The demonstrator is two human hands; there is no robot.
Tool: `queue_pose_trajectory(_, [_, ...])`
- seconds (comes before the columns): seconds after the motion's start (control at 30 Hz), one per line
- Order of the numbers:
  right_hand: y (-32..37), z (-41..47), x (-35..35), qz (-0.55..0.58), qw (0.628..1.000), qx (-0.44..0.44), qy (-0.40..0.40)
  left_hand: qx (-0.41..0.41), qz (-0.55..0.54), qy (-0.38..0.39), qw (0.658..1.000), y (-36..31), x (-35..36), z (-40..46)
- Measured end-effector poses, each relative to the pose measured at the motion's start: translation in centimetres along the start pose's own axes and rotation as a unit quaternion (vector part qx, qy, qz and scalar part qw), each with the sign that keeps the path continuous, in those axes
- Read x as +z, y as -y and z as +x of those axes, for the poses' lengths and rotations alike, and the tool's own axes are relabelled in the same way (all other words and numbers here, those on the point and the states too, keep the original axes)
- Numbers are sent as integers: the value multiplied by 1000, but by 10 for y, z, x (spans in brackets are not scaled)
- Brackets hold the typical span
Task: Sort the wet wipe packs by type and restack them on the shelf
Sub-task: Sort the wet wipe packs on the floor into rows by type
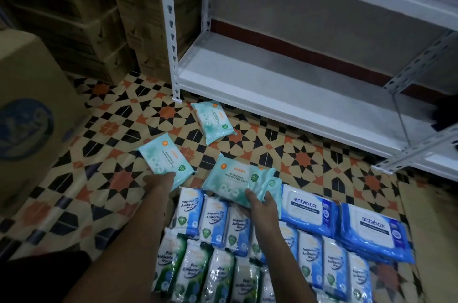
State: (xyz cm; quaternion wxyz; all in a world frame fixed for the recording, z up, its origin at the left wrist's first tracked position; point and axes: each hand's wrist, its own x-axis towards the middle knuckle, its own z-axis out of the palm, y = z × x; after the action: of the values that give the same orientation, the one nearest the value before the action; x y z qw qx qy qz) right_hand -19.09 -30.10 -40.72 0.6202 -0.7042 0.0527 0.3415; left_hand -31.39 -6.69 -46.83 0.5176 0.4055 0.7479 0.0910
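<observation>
Left hand [161, 180] pinches a teal pack [165, 157] at its near edge; right hand [260, 203] grips two stacked teal packs [235, 178]. A third teal pack [213, 121] lies beyond, toward the upper middle of the frame, long axis slanting up-left, roughly midway between both hands, just before the shelf [285, 89].

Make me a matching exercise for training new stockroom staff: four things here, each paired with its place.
Things:
1. antabax packs
2. pine packs
3. lone teal pack
4. cardboard box

Places:
A. far left on the floor
B. nearest the shelf, untouched
C. bottom row, green and white
D. right of the right hand

Pairs: 1-D, 2-C, 3-B, 4-A
</observation>
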Motion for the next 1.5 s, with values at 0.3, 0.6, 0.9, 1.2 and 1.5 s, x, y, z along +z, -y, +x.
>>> queue_pose_trajectory(0.3, [-1,-2,14,-69,992,-100,-37,52,130,-10,990,30,17,-8])
queue_pose_trajectory(0.6, [13,3,23,-60,989,-129,-47,23,99,-68,992,15,24,-17])
queue_pose_trajectory(0.9, [15,0,41,-121,984,-112,-75,-10,42,53,998,7,6,15])
queue_pose_trajectory(1.2, [12,14,76,-257,962,-83,-45,-11,20,36,999,7,-2,15])
queue_pose_trajectory(1.5, [20,31,122,-364,928,4,80,41,2,-125,991,5,-40,24])
